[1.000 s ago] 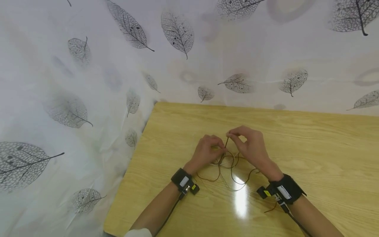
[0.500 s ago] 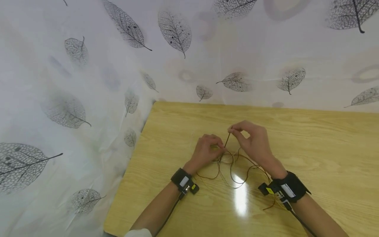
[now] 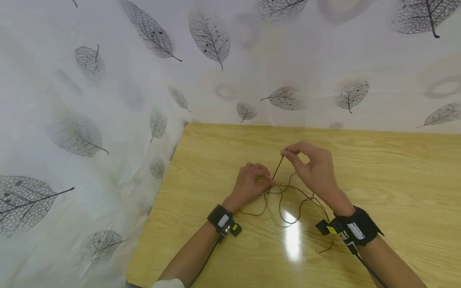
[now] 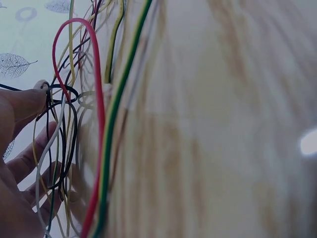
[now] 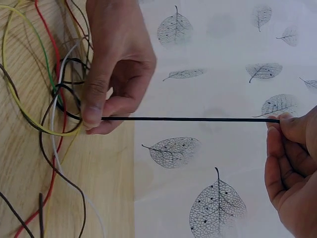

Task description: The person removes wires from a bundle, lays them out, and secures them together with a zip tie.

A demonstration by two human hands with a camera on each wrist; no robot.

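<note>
Taut between my two hands runs a black wire (image 5: 188,119). My left hand (image 3: 248,185) pinches it between thumb and fingers near the tangle. The right hand (image 3: 315,168), higher and farther right, pinches the wire's other end between thumb and fingertips. Below and beside the left hand hangs a loose bundle of thin wires: a red wire (image 4: 97,99), a green-and-yellow wire (image 4: 119,94) and a white wire (image 5: 59,99) among them. Black loops (image 5: 69,89) lie against the left fingertips in the right wrist view. My left palm and several fingers show at the left wrist view's edge.
The wires spread over a wood-grain table (image 3: 216,152), some reaching under the right wrist. A pale leaf-printed sheet (image 3: 309,52) hangs behind the table and along its left side. Both wrists wear black straps with cameras and cables.
My right hand has moved up and to the right, and the stretch of black wire between the hands has grown longer. The left hand has stayed nearly still. Loose wires shifted beneath the right hand.
</note>
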